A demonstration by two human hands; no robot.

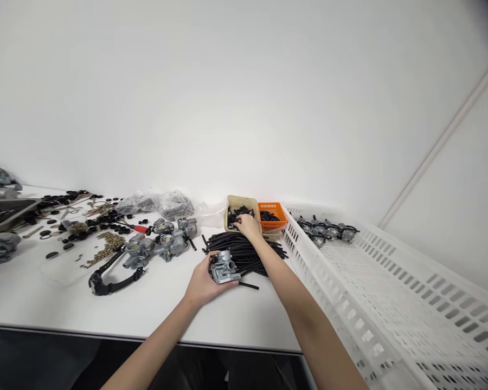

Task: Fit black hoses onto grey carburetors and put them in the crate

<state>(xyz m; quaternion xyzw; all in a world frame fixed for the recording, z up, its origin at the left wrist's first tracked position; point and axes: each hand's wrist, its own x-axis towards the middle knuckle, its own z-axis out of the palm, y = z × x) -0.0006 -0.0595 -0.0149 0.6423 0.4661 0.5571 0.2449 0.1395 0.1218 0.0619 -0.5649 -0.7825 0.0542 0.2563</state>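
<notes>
My left hand (201, 286) is wrapped around a grey metal carburetor (225, 267), held just above the white table with its round opening toward the right. My right hand (249, 225) reaches into a beige bin (250, 200) of small black parts. Its fingertips are pinched together down among those parts, and what is between them is too small to make out. Beneath and between my arms lies a pile of black rubber hoses (244, 252). One loose hose (250, 286) sticks out beside the carburetor.
An orange basket (283, 221) with black pieces adjoins the bin. On the right, a large white crate (333, 290) holds several carburetors (329, 230). More carburetors (168, 246), a black strap (117, 286), a red-handled tool (141, 229) and brass fittings (109, 246) lie to the left.
</notes>
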